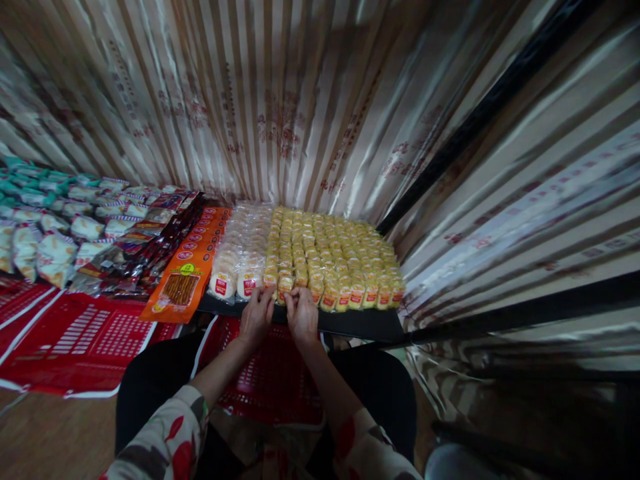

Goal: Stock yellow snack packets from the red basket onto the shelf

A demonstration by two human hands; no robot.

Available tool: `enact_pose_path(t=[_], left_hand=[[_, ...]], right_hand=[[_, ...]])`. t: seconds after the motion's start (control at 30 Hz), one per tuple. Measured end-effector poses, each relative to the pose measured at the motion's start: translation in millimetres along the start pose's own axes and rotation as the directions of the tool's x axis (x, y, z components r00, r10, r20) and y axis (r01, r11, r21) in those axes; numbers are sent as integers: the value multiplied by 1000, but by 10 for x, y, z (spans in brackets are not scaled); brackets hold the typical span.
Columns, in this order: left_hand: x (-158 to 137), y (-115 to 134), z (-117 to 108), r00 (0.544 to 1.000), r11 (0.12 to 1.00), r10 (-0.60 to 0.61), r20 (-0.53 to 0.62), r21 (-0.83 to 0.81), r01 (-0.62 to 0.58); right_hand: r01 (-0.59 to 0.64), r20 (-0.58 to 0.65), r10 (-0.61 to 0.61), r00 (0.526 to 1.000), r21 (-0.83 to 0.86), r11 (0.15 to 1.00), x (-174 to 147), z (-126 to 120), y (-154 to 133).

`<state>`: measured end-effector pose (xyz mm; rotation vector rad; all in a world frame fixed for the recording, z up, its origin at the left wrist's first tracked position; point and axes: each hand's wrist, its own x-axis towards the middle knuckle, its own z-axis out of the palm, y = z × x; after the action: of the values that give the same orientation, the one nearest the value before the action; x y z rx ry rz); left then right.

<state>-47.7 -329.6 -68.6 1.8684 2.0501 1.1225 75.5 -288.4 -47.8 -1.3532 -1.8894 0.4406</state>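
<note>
My left hand point(257, 315) and my right hand point(303, 315) are side by side at the front edge of a black shelf board point(360, 324). Their bent fingers close on small yellow snack packets point(285, 281) in the front row, one packet showing between the hands. Exactly which packets the fingertips grip is partly hidden. The packets stand in tight rows running back to the curtain. Left of them are two columns of round white snacks in clear wrap point(247, 283), with red labels on the front ones.
An orange snack bag point(187, 273) lies left of the white snacks, beside dark red packets point(150, 247) and many white packets point(55, 257). Red baskets point(95, 340) sit below, one point(265, 383) between my knees. A striped curtain point(300, 100) hangs behind; black poles point(480, 127) stand right.
</note>
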Motion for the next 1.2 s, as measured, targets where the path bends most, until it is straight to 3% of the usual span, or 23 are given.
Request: enact_pose_path(t=[0.33, 0.6, 0.73, 0.9, 1.2], left_hand=[[29, -79, 60, 999, 1000, -14, -51, -29, 12], [31, -125, 122, 998, 999, -29, -62, -18, 27], [27, -130, 130, 997, 998, -56, -48, 0, 56], [21, -138, 148, 999, 999, -16, -35, 42, 17], [19, -171, 168, 999, 998, 8, -32, 62, -6]], right_hand=[[-40, -60, 41, 997, 28, 999, -67, 95, 35], [68, -8, -69, 998, -39, 997, -57, 106, 63], [118, 2, -118, 993, 5, 993, -96, 121, 89], [94, -72, -90, 993, 44, 995, -132, 170, 107], [102, -44, -100, 994, 53, 993, -106, 195, 82]])
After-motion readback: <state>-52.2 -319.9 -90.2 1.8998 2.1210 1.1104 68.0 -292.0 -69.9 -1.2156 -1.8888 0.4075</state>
